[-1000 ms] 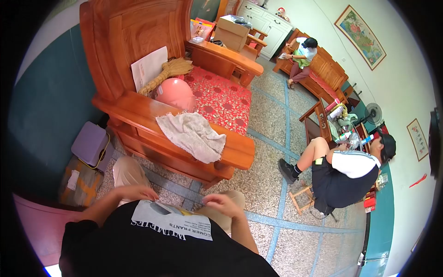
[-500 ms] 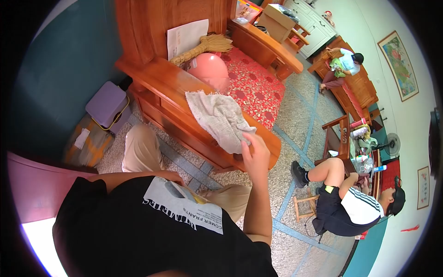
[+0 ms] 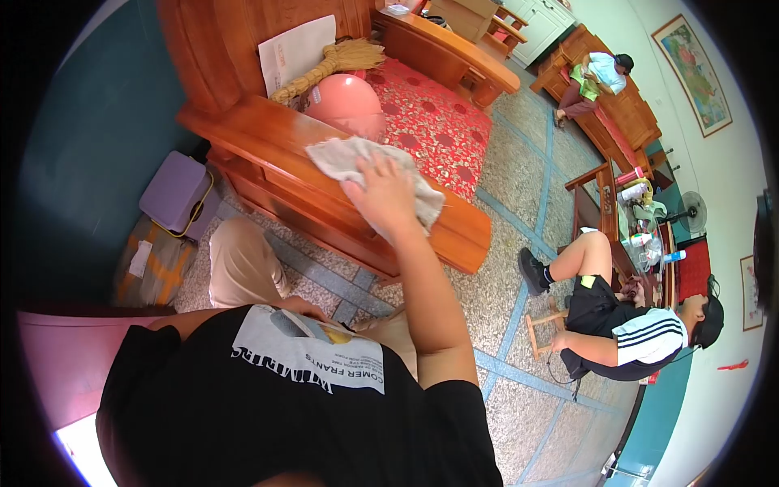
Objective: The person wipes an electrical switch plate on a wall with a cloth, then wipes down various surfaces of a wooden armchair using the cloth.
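Observation:
My right hand (image 3: 383, 193) lies flat on a crumpled grey-white cloth (image 3: 333, 157), fingers spread over its top. Beneath the cloth is the broad armrest (image 3: 272, 146) of a reddish wooden bench. My left hand (image 3: 302, 308) rests low by my lap, half behind my shirt, its fingers hidden. On the bench's red patterned seat cushion (image 3: 438, 122), just beyond the cloth, sits a pink ball-like object (image 3: 345, 104). A straw hand broom (image 3: 329, 69) leans behind it, beside a white sheet (image 3: 296, 53).
A purple lidded box (image 3: 174, 191) stands on a taped carton (image 3: 154, 264) left of the bench. At right, a person (image 3: 649, 337) sits on a low wooden stool (image 3: 542, 331) by a cluttered table. Another person (image 3: 596, 81) sits on a far bench. A fan (image 3: 691, 213) stands behind the table.
My right hand has gone from pinching the cloth's near edge to lying flat on its middle. The cloth looks flatter. The seated person at right has lowered one hand to the stool.

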A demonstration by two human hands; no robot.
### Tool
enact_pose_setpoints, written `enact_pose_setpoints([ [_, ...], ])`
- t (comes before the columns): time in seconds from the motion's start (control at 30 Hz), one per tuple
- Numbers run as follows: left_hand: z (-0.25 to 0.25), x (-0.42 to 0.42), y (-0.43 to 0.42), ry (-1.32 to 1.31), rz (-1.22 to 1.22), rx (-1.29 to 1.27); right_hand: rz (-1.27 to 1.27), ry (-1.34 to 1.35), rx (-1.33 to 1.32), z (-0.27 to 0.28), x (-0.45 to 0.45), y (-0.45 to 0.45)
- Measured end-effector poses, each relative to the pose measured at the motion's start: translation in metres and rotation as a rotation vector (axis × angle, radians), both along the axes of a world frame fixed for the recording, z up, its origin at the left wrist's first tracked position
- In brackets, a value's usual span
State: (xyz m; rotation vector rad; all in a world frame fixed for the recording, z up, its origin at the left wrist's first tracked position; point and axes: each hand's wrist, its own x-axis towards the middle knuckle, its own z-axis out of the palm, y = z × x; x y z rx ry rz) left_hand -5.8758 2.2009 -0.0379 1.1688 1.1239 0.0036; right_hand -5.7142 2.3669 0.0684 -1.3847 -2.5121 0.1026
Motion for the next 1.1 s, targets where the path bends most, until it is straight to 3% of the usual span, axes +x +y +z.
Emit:
enact_pose_setpoints([
  [0.03, -0.026, 0.003, -0.009, -0.257, -0.059, 0.255, -0.051, 0.001, -0.019, 0.002, 0.013, 0.002],
  [0.1, -0.055, 0.0, -0.012, -0.103, -0.031, 0.534, -0.217, -0.079, 0.017, -0.006, 0.053, 0.013],
  [0.13, -0.062, -0.003, -0.01, -0.106, -0.036, 0.531, -0.263, 0.039, 0.017, -0.001, 0.076, 0.011],
  [0.2, -0.069, -0.009, -0.006, -0.119, -0.005, 0.653, -0.391, 0.027, 0.02, 0.001, 0.123, 0.008],
  [0.23, -0.067, -0.01, -0.003, -0.086, -0.054, 0.635, -0.316, 0.101, 0.157, -0.014, 0.154, 0.015],
  [0.27, -0.066, -0.01, -0.001, -0.089, -0.063, 0.631, -0.436, 0.213, -0.008, -0.009, 0.169, 0.009],
  [0.3, -0.066, -0.01, 0.0, -0.029, -0.108, 0.651, -0.558, 0.327, -0.175, -0.005, 0.183, 0.001],
  [0.37, -0.06, -0.008, 0.005, 0.027, -0.177, 0.664, -0.553, 0.986, -0.454, -0.053, 0.235, -0.007],
  [0.43, -0.046, -0.002, 0.01, 0.317, -0.261, 0.686, -0.666, 1.139, -0.444, -0.088, 0.261, -0.033],
  [0.5, -0.057, -0.004, 0.013, 0.282, -0.296, 0.695, -0.777, 1.291, -0.436, -0.107, 0.275, -0.055],
  [0.57, -0.061, -0.004, 0.016, 0.224, -0.339, 0.714, -0.952, 1.929, -0.532, -0.119, 0.282, -0.077],
  [0.73, -0.036, 0.004, 0.021, 0.269, -0.252, 0.694, -0.969, 2.028, -0.579, -0.124, 0.285, -0.099],
  [0.8, -0.027, 0.0, 0.024, -0.105, -0.297, 0.446, -0.814, 1.893, -0.583, -0.133, 0.286, -0.093],
  [0.83, -0.039, -0.01, 0.025, -0.264, -0.395, 0.489, -0.806, 1.87, -0.58, -0.128, 0.274, -0.09],
  [0.87, -0.047, -0.014, 0.023, -0.255, -0.399, 0.48, -0.812, 1.88, -0.587, -0.128, 0.265, -0.083],
  [0.93, -0.057, -0.024, 0.017, -0.129, -0.359, 0.33, -0.77, 1.589, -0.525, -0.13, 0.243, -0.067],
  [0.97, -0.051, -0.026, 0.019, -0.112, -0.412, 0.439, -0.771, 1.6, -0.53, -0.136, 0.234, -0.056],
  [1.03, -0.024, -0.02, 0.026, -0.008, -0.528, 0.53, -0.672, 1.273, -0.545, -0.147, 0.214, -0.034],
  [1.1, 0.012, -0.006, 0.037, 0.093, -0.64, 0.615, -0.523, 1.032, -0.389, -0.164, 0.193, -0.017],
])
